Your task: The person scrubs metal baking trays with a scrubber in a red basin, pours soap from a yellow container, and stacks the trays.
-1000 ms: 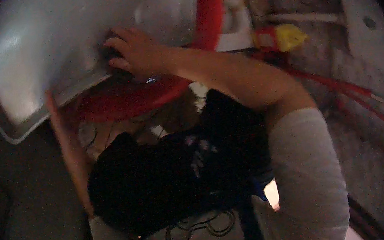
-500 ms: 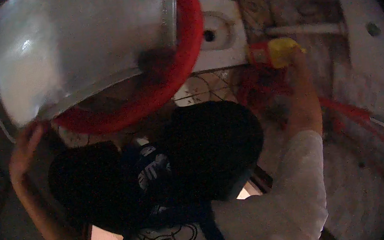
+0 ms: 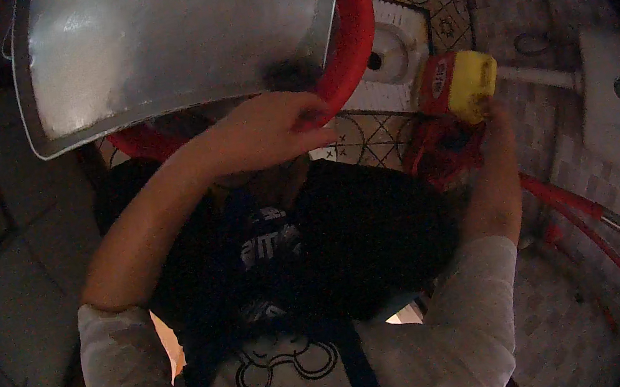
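Note:
A large grey metal tray or pan (image 3: 176, 47) leans tilted in a round red basin (image 3: 358, 29) in front of me. A dark patch, perhaps a scrubber, shows near its lower right end. My left hand (image 3: 282, 126) reaches across to the basin's near rim, beside the tray's lower edge. Its fingers point right, apart, with nothing seen in them. Off to the right, my right hand (image 3: 497, 128) grips the yellow end of a red-and-yellow container (image 3: 459, 85). Its fingers are partly in shadow.
Beyond the basin, a white squat toilet (image 3: 391, 94) is set in the patterned tile floor (image 3: 373, 139). Crumpled red material (image 3: 437, 155) lies below the container. Red tubes or handles (image 3: 578, 203) run along the right. A pale pipe (image 3: 535, 75) crosses the wall side.
My left hand has let go of the tray's lower left corner and moved right to the basin's near rim. The container in my right hand is turned and slightly further right.

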{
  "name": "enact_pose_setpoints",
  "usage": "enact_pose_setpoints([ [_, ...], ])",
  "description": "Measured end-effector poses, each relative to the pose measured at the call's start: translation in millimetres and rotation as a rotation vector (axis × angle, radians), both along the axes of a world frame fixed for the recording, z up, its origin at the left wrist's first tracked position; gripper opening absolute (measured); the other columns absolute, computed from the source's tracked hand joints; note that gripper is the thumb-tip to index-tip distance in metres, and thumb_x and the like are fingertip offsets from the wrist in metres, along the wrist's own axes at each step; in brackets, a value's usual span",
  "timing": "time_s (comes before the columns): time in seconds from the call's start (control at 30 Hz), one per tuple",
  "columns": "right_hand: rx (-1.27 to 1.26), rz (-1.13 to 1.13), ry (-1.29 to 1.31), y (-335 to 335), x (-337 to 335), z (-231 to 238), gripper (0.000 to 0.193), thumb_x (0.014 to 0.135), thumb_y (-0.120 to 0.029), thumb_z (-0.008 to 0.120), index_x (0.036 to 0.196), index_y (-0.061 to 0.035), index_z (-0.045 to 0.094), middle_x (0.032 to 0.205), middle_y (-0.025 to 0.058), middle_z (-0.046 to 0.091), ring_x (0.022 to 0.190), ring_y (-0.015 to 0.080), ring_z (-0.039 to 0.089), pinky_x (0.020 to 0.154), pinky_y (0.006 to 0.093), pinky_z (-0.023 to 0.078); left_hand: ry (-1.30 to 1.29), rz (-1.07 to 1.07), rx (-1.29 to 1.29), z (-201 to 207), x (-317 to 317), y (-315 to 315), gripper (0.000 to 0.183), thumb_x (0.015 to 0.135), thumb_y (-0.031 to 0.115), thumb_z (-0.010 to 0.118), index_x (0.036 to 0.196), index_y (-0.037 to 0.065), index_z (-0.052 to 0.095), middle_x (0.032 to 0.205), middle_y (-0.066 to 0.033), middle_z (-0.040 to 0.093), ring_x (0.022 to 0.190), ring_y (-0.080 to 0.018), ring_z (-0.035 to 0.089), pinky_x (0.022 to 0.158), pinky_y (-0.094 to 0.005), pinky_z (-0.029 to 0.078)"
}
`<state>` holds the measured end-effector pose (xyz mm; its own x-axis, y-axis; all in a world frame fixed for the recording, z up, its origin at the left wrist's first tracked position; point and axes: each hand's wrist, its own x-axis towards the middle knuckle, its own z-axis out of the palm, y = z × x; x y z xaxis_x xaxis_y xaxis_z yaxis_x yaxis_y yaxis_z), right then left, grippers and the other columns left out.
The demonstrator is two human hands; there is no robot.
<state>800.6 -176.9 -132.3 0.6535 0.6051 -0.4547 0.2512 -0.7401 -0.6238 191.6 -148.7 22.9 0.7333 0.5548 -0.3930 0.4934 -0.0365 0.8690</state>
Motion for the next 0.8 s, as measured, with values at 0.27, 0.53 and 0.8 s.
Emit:
enact_pose_setpoints([
  [0.27, 0.103, 0.143, 0.317, 27.0, -144.8, 173.1, 0.032, 0.083, -0.028, 0.065, 0.11, -0.0115, 0.062, 0.105, 0.0004, 0.058, 0.089, 0.0124, 0.051, 0.073, 0.0255, 0.042, -0.228, 0.175, 0.298, -60.0, 80.5, -51.9, 0.066, 0.081, 0.03, 0.068, 0.132, 0.003, 0.037, 0.131, -0.0242, 0.042, 0.122, -0.0388, 0.043, 0.098, -0.0442, 0.04],
  [0.53, 0.188, 0.285, 0.624, 23.1, -389.3, 210.3, 0.03, 0.086, -0.006, 0.059, 0.115, 0.0023, 0.055, 0.111, 0.0072, 0.058, 0.102, 0.0189, 0.056, 0.091, 0.0291, 0.047, -0.42, 0.484, 0.476, -93.0, 86.2, -32.3, 0.089, 0.065, 0.04, 0.079, 0.131, 0.001, 0.035, 0.134, -0.026, 0.036, 0.123, -0.0443, 0.037, 0.102, -0.0462, 0.036],
  [0.8, 0.248, 0.283, 0.619, 40.1, -478.0, 220.1, 0.03, 0.086, -0.005, 0.06, 0.114, 0.0025, 0.055, 0.11, 0.0109, 0.058, 0.097, 0.018, 0.06, 0.087, 0.031, 0.049, -0.562, 0.577, 0.402, -70.6, 42.2, 24.0, 0.031, 0.065, 0.029, 0.076, 0.084, 0.006, 0.066, 0.092, -0.0149, 0.063, 0.09, -0.0333, 0.06, 0.08, -0.0437, 0.047],
])
